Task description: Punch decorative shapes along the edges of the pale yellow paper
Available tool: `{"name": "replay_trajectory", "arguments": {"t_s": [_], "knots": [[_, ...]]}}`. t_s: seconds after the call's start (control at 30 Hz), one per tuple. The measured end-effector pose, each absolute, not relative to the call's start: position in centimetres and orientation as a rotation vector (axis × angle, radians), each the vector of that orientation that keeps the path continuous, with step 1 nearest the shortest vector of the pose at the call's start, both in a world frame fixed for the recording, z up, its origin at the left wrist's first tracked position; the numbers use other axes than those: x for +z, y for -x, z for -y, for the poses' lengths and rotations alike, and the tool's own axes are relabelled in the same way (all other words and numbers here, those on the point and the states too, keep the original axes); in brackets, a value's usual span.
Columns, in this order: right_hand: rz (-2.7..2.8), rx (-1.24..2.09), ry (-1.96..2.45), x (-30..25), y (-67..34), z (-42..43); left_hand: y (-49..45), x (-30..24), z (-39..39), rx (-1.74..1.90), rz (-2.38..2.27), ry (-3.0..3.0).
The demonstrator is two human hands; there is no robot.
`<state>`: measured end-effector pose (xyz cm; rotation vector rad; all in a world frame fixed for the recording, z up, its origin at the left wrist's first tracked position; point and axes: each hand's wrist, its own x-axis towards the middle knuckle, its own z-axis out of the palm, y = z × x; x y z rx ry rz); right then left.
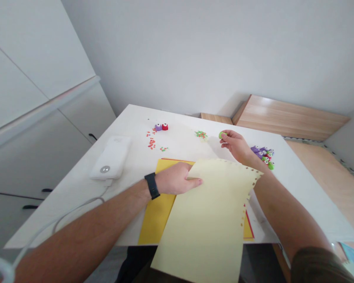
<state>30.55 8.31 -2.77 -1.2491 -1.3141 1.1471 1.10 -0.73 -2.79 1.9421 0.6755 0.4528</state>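
My left hand, with a dark band at the wrist, grips a pale yellow sheet of paper by its left edge, thumb on top. Small cut-out holes run along the sheet's far and right edges. Beyond it, my right hand is raised above the table, pinching a small lime-green paper punch that the fingers partly cover. The punch is apart from the sheet. Under the sheet lies a yellow pad with a red edge, largely hidden.
Purple, red and green punches with eyes cluster to the right; a purple one and a red one stand far left. Red paper bits and green-orange bits lie scattered. A white power bank trails a cable.
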Motion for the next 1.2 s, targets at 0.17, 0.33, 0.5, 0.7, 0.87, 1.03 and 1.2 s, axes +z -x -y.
{"name": "replay_trajectory", "arguments": {"t_s": [0.17,0.33,0.5,0.7,0.87,1.03,1.2], "knots": [[1.45,0.799,1.583,-2.9,-36.2,-7.4,-1.1,-2.6,0.8,0.432,-0.677,-1.942],[1.556,0.487,1.943,-3.8,-42.1,-6.0,-1.2,-2.6,0.9,0.489,-0.677,-1.949],[1.617,0.294,2.098,-4.1,-44.9,-4.6,-1.1,-2.9,0.7,0.452,-0.695,-1.952],[2.102,0.041,2.14,-3.7,-44.5,-4.2,-0.9,-3.1,0.8,0.42,-0.735,-1.935],[2.127,-0.018,2.114,-4.2,-44.1,-4.6,-1.0,-3.0,0.7,0.423,-0.698,-1.904],[2.016,-0.066,2.164,-4.6,-44.3,-4.7,-1.0,-3.0,0.7,0.435,-0.709,-1.923],[1.929,-0.099,2.193,-4.1,-43.9,-4.8,-1.1,-2.9,0.8,0.457,-0.725,-1.952]]}}
